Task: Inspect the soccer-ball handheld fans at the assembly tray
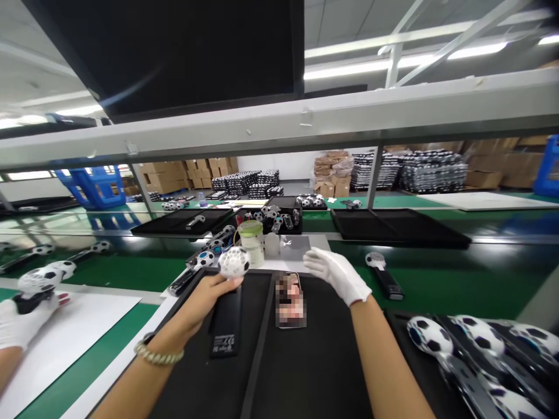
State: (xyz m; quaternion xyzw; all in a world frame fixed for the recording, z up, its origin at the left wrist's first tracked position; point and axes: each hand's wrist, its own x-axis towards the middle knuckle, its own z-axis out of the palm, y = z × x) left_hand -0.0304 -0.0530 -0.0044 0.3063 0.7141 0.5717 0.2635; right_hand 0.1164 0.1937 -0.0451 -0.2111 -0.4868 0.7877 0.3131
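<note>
**A:** First entry, the left hand (208, 294)?

**B:** Bare, with a bracelet at the wrist. Its fingers (231, 281) are closed round the neck of a football-patterned fan (234, 262), just under the ball-shaped head. The black handle runs back from them and lies flat on the black tray (314, 372).

**A:** The right hand (338, 274)?

**B:** In a white glove. Its fingers (313, 257) are stretched out and slightly apart, gripping nothing that I can see, and hover over the tray's far edge. Just beyond the fingertips are a grey sheet (294, 247), a small white bottle (271, 244) and a green-lidded jar (252, 234).

**A:** Between the two hands?

**B:** A phone (290, 299), lying flat on the tray and touching neither.

**A:** Further out?

**B:** To the right of the gloved fingers, one loose fan (382, 272) lies on the green surface (458, 285). Further right and nearer the person, a heap of fans (476, 349) lies crowded together. Beyond the bare fingers, a few more fans (205, 259) lie side by side. Well off to the left, a co-worker's gloved hand (17, 326) holds another fan (41, 280).

**A:** State of the work?

**B:** My reading only: one piece is in hand. It looks whole from here, with its handle down on the tray and the grip not let go. The heap on the right suggests many pieces are either done or waiting their turn, and I cannot tell which. Nor can I tell whether the piece in hand is finished.
</note>
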